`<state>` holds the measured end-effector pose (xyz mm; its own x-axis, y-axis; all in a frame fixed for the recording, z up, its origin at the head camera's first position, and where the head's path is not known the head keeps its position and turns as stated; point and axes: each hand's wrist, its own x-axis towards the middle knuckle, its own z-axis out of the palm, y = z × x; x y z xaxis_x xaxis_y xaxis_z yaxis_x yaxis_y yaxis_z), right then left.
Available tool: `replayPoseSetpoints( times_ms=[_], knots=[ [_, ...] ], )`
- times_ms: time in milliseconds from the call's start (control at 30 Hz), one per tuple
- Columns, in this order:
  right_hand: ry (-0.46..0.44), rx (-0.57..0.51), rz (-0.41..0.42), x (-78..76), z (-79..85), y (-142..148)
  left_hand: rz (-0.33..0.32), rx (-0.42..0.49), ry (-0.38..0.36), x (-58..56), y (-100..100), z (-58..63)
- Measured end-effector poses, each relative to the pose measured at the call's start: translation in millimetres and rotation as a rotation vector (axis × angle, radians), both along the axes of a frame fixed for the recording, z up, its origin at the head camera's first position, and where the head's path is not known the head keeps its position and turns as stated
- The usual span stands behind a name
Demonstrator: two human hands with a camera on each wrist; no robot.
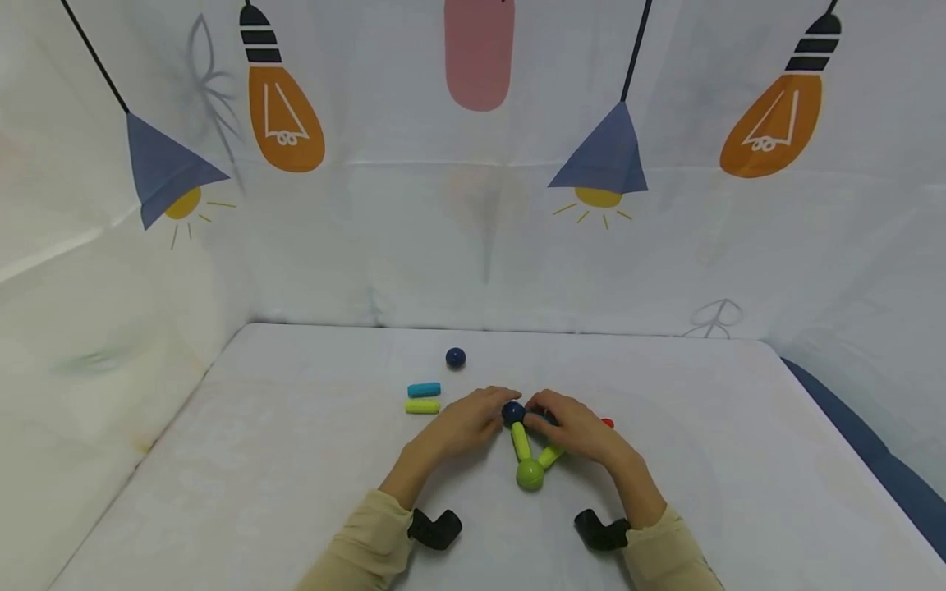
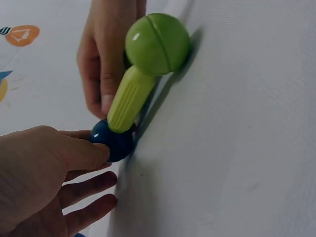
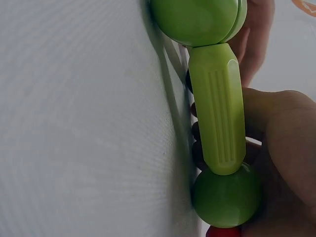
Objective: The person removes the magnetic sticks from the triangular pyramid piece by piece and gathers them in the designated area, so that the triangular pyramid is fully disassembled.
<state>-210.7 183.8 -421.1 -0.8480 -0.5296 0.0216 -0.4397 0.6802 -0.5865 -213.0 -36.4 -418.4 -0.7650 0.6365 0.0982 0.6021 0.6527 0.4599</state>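
Observation:
A joined ball-and-stick toy lies on the table. Its light green ball point(image 1: 530, 474) is nearest me, and two yellow-green sticks point(image 3: 217, 108) spread away from it. One stick leads to a dark blue ball point(image 2: 113, 140), which my left hand point(image 1: 469, 423) pinches between thumb and fingers. The other reaches a darker green ball point(image 3: 228, 195) with a red piece point(image 3: 223, 231) beside it. My right hand point(image 1: 580, 425) curls over the toy's far side, gripping a dark blue piece point(image 1: 549, 417) mostly covered by the fingers; its shape is hidden.
Left of my hands, a blue stick point(image 1: 424, 390) and a yellow-green stick point(image 1: 422, 406) lie loose. A second dark blue ball point(image 1: 455, 358) sits farther back on the white table point(image 1: 296, 476). A printed white cloth point(image 1: 414, 238) hangs behind the table.

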Motion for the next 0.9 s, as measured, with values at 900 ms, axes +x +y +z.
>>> replayPoseSetpoints(
  times_ms=[900],
  knots=[
    [0.009, -0.017, -0.081, -2.2, -3.3, 1, 0.023, 0.006, -0.087, -0.6, -9, 3.8]
  ],
)
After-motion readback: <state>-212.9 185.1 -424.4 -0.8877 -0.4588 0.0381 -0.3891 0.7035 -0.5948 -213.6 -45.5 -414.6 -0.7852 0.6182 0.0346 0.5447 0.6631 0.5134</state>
